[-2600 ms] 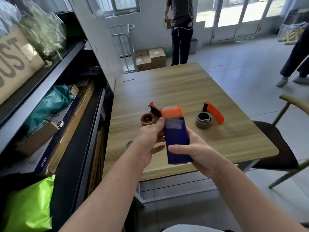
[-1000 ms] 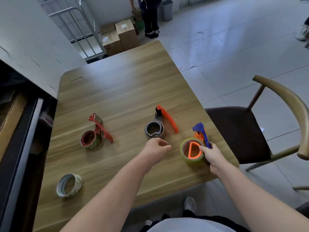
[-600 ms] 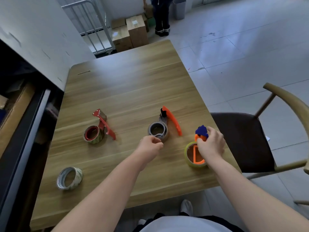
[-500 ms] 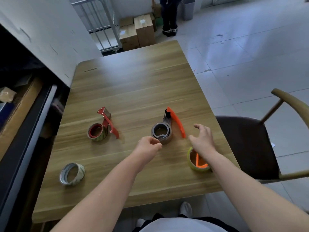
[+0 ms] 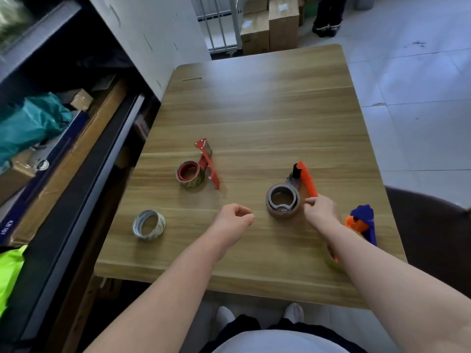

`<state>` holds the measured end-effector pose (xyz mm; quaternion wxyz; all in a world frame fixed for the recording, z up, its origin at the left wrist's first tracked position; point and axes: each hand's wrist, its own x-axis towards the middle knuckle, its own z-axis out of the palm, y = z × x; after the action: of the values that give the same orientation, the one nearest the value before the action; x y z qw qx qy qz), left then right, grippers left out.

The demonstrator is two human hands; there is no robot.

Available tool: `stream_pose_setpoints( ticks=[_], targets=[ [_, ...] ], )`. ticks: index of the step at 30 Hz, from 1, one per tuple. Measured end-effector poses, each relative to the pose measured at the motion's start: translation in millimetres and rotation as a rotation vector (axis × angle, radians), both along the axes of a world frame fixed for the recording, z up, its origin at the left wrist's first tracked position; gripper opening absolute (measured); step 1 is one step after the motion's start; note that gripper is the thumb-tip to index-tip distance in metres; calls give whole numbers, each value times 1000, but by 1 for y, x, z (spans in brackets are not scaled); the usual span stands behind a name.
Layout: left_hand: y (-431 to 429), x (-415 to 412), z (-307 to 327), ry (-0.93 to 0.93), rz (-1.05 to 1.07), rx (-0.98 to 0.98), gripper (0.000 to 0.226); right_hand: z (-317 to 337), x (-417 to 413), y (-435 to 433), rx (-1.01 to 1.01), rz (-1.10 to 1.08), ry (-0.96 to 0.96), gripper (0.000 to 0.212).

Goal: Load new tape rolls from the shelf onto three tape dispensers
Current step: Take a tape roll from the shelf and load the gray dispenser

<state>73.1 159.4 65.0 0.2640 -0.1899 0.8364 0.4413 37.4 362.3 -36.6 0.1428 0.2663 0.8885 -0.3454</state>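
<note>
Here the wooden counter [image 5: 254, 103] carries three tape dispensers and one loose roll. The red dispenser [image 5: 201, 166] lies left of middle with a roll on its red hub, well apart from everything else. The orange-handled dispenser [image 5: 293, 192] lies to the right of it, its brown roll flat on the wood and its handle running away up and to the left. The right hand [image 5: 319, 211] reaches across to this one, its fingers [image 5: 309, 200] pinched together at the near end of the orange handle, just beside the roll; whether they actually grip the handle cannot be told. That right forearm crosses over the blue and orange dispenser [image 5: 363, 222] near the right edge, hiding most of its yellowish roll. The left hand [image 5: 233, 217] hovers over bare wood between the dispensers, fingers curled loosely into a fist and holding nothing. The loose roll [image 5: 148, 224] of clear tape stands alone near the left front of the counter, well apart from both hands. To the left runs a dark shelf [image 5: 84, 179] with a teal bag [image 5: 30, 123], flat cartons and a bright green bag [image 5: 10, 273]. Beyond the far end of the counter stand cardboard boxes [image 5: 270, 24] on the floor, and a dark chair seat [image 5: 428, 238] sits just beside the right edge
</note>
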Motion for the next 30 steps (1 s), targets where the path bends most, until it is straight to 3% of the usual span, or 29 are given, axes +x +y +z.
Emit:
stream_pose_setpoints(
  ticks=[5,8,14,18,23,26,30],
  targets=[
    [-7,5,-14,-31,-19,-48,29,13,24,-23,-35,127,-60,26],
    [-18,8,-22,-80,-25,-139,46,11,36,-41,-51,99,-62,16],
    [-47,21,-41,-258,-13,-73,68,5,57,-73,-368,12,-272,66],
    [-61,28,-49,-262,-45,-40,57,6,73,-92,-540,-32,-320,42],
    [-85,34,-48,-200,-63,-20,30,26,76,-118,-746,-188,-278,54],
    [-102,34,-42,-121,-110,11,34,40,77,-136,-869,-225,-245,56],
    [-128,29,-26,-20,-133,33,39,57,80,-155,-973,-218,-165,39]
  ],
)
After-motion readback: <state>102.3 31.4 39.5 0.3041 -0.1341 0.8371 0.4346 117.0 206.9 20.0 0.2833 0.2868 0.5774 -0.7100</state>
